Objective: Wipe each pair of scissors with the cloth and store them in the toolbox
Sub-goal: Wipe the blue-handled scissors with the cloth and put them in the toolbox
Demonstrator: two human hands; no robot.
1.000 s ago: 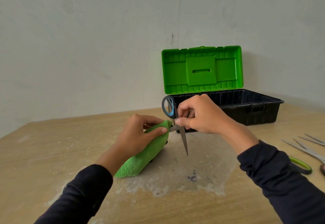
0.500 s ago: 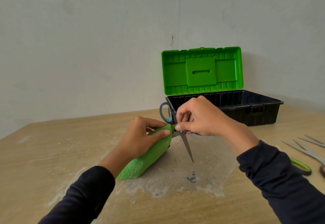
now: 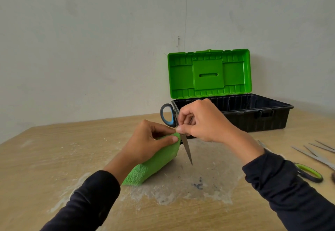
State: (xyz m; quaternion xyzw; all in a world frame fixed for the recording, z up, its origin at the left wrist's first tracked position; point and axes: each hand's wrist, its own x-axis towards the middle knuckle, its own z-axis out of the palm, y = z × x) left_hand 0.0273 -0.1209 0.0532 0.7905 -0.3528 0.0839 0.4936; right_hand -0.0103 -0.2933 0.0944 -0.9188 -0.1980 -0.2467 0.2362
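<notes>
Hiding one scissors (image 3: 186, 147) handle, the right hand (image 3: 201, 122) grips them.

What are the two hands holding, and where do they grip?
The right hand pinches the blue-handled scissors near the pivot, blade pointing down. The left hand grips the green cloth at its upper end.

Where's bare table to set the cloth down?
Free: the left side of the table, from the left hand and green cloth to the table's edge; also the near strip between the sleeves. Crowded: right edge, where spare scissors lie beside the toolbox.
</notes>
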